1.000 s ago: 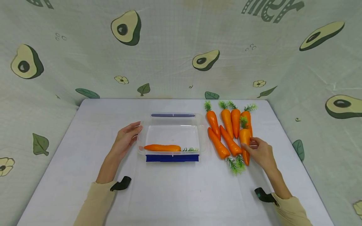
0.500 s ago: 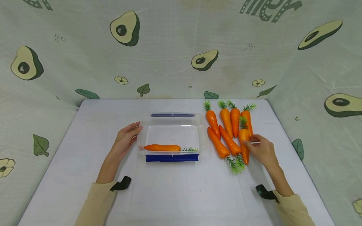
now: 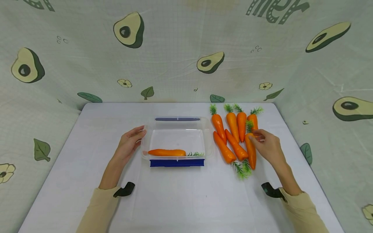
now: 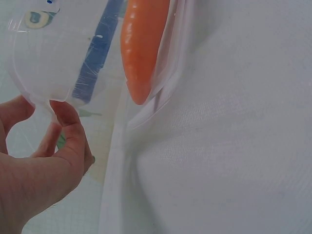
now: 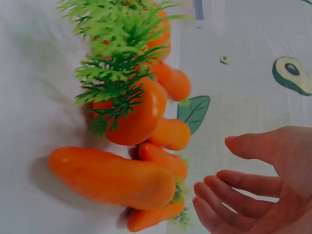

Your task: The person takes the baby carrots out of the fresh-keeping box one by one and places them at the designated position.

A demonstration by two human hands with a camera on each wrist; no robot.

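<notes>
A clear plastic food container (image 3: 177, 137) with blue clips stands mid-table, one orange carrot (image 3: 166, 152) lying along its front wall. My left hand (image 3: 129, 142) pinches the container's left edge between thumb and fingers, which the left wrist view shows close up. Over to the right, several carrots with green leafy tops lie in a cluster. My right hand (image 3: 268, 147) hovers over the leafy end of the nearest right carrot (image 3: 250, 152). In the right wrist view its fingers (image 5: 239, 195) are loosely bent and apart from the carrots, holding nothing.
Two carrots (image 3: 224, 149) lie with leaves toward me, while others, such as the back-left carrot (image 3: 218, 124), point their leaves to the back. A cloth with avocado prints (image 3: 210, 62) hangs behind the white table (image 3: 175, 200).
My right hand has let go of the near right carrot's body and shifted up toward its leafy end. The carrot stays about where it was. My left hand keeps its place on the container.
</notes>
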